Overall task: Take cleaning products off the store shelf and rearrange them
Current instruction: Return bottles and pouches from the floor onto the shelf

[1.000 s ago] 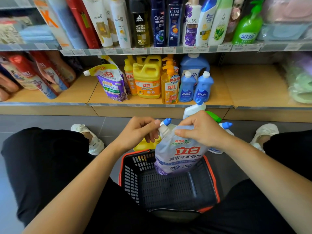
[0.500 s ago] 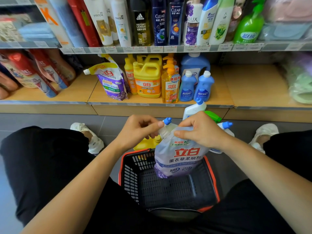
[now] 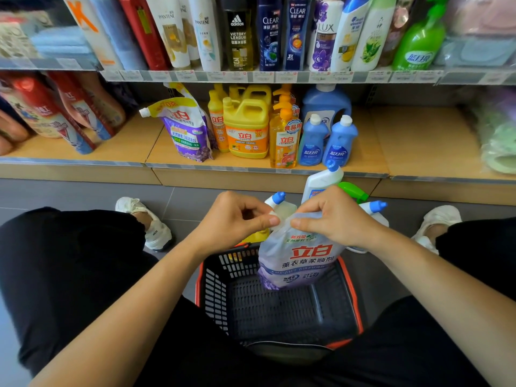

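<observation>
Hanging upright over the far end of the basket [image 3: 210, 286], the pouch [image 3: 304, 261] is held at its top by both hands. The left hand [image 3: 231, 219] pinches its upper left corner between thumb and curled fingers. The right hand [image 3: 337, 216] grips the top edge, fingers curled over it. White bottles [image 3: 321, 182] with blue caps stand on the floor just beyond. A second pouch [image 3: 185, 129] and a yellow jug [image 3: 247, 132] stand on the lower shelf [image 3: 418, 141].

Grey tiled floor [image 3: 69, 191] across the middle left of the frame; above it, low wooden shelf [image 3: 418, 141] with metal front edge [image 3: 69, 162]; price-label rail [image 3: 279, 77] near the top.
</observation>
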The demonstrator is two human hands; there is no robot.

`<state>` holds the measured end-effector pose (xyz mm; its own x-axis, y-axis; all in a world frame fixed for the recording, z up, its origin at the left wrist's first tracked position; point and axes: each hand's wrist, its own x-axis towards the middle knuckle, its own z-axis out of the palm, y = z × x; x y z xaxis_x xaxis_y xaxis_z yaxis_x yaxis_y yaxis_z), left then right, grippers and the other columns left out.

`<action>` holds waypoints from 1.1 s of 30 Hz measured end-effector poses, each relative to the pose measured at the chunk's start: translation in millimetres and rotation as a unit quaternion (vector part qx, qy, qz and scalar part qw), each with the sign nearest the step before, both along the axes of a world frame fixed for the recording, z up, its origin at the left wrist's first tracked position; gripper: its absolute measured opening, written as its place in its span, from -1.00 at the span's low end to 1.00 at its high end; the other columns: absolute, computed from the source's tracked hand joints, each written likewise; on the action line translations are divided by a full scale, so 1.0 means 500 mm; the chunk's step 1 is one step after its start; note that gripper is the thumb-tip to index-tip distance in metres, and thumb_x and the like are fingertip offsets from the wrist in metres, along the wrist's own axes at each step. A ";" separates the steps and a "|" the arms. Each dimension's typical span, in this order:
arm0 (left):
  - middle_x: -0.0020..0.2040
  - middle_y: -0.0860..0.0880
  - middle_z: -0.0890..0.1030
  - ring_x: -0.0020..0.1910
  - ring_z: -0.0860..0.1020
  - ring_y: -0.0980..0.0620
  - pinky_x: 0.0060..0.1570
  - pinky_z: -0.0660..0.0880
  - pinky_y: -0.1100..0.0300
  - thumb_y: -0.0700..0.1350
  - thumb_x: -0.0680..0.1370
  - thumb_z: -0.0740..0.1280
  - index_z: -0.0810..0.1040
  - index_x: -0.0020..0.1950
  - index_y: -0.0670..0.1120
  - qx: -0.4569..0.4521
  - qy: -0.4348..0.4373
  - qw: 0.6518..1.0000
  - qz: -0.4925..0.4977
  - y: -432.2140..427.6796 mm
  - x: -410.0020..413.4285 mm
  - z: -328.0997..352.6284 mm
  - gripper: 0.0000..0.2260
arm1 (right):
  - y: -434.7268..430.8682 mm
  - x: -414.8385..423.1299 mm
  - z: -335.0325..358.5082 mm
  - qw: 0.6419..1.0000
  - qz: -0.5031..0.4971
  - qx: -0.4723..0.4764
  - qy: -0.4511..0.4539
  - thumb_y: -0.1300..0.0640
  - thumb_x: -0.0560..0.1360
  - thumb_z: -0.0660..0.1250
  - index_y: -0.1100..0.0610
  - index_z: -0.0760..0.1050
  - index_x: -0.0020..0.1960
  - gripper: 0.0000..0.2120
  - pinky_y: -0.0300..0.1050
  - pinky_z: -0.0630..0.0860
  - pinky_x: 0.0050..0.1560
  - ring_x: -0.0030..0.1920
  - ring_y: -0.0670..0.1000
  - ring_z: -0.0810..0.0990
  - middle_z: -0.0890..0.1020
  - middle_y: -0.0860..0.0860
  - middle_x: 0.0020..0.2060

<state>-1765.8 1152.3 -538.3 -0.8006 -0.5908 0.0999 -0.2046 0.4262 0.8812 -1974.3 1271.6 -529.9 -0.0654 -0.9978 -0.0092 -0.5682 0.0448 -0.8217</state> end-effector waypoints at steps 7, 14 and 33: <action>-0.06 -0.16 0.63 -0.11 0.61 -0.05 -0.05 0.56 0.10 -0.24 0.53 0.48 0.69 0.18 -0.19 -0.031 0.050 0.996 -0.074 -0.002 0.022 -0.025 -0.77 | 0.001 0.003 -0.027 0.997 -0.029 0.007 -0.072 0.23 0.45 0.53 0.22 0.74 -0.14 -0.95 -0.07 0.54 -0.23 -0.24 -0.12 0.59 0.74 0.11 -0.23; 0.16 -0.12 0.68 0.15 0.65 -0.11 0.19 0.56 -0.14 -0.05 0.48 0.53 0.59 0.31 -0.18 0.083 -0.113 0.986 -0.095 0.009 0.068 -0.126 -0.56 | 0.006 0.000 -0.058 0.965 -0.100 -0.008 -0.243 0.24 0.43 0.50 0.25 0.70 -0.15 -0.93 -0.06 0.56 -0.16 -0.22 0.05 0.63 0.69 0.21 -0.25; -0.02 -0.09 0.67 0.00 0.61 -0.14 -0.17 0.43 0.08 0.19 0.58 0.33 0.66 -0.07 -0.05 -0.079 -0.475 0.856 -0.189 -0.004 0.002 -0.399 -0.68 | 0.063 -0.014 -0.405 0.935 -0.134 0.329 -0.016 0.19 0.52 0.45 0.16 0.66 -0.22 -0.86 -0.07 0.44 -0.23 -0.25 -0.03 0.54 0.61 0.01 -0.37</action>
<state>-1764.8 1150.4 -737.9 -0.6964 -0.3115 -0.6466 -0.6178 0.7186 0.3192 -1981.3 1303.1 -732.3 -0.3022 -0.7230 -0.6213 -0.4393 0.6840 -0.5823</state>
